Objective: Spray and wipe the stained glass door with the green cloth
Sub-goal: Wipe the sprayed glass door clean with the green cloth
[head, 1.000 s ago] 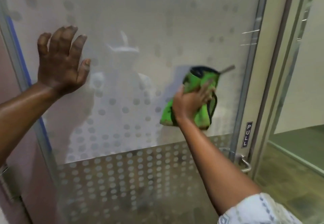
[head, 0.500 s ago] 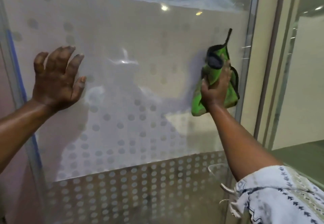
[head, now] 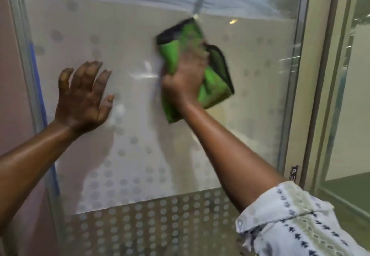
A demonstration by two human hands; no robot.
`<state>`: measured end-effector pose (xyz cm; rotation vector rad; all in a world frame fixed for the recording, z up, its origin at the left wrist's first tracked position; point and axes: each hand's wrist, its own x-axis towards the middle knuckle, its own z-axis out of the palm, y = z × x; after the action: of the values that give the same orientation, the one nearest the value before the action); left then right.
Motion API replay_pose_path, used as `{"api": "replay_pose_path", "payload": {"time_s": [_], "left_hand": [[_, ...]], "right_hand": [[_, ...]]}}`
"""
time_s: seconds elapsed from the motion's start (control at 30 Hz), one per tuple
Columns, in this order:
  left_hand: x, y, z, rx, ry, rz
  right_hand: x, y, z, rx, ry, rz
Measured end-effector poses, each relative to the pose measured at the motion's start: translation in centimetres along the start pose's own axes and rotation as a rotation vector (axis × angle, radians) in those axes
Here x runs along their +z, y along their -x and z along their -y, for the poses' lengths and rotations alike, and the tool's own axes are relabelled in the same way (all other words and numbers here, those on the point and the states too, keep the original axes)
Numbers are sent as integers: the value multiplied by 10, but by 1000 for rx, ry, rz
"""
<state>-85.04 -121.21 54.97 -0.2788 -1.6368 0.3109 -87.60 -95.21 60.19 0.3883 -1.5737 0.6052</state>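
The frosted glass door [head: 124,35] with a pattern of grey dots fills most of the view. My right hand [head: 185,77] presses a green cloth [head: 214,83] with a black hem flat against the glass, right of centre and high up; the cloth is motion-blurred. My left hand [head: 83,97] rests flat on the glass at the left, fingers spread, holding nothing. No spray bottle is in view.
The door's metal frame [head: 292,95] runs down the right side, with a small black "PULL" label [head: 294,173] low on it. A blue strip [head: 40,87] edges the left frame. Beyond, at the right, is another glass panel [head: 348,95].
My right hand has swept the cloth from the door's right edge leftward towards the centre. The view has tilted up a little. My left hand stays flat on the glass.
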Motion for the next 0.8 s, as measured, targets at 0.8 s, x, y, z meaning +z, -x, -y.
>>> {"api": "replay_pose_path", "payload": {"time_s": [0.8], "left_hand": [[3, 2, 2, -1, -11, 5]], "right_hand": [[-101, 12, -255, 448, -180, -138]]}}
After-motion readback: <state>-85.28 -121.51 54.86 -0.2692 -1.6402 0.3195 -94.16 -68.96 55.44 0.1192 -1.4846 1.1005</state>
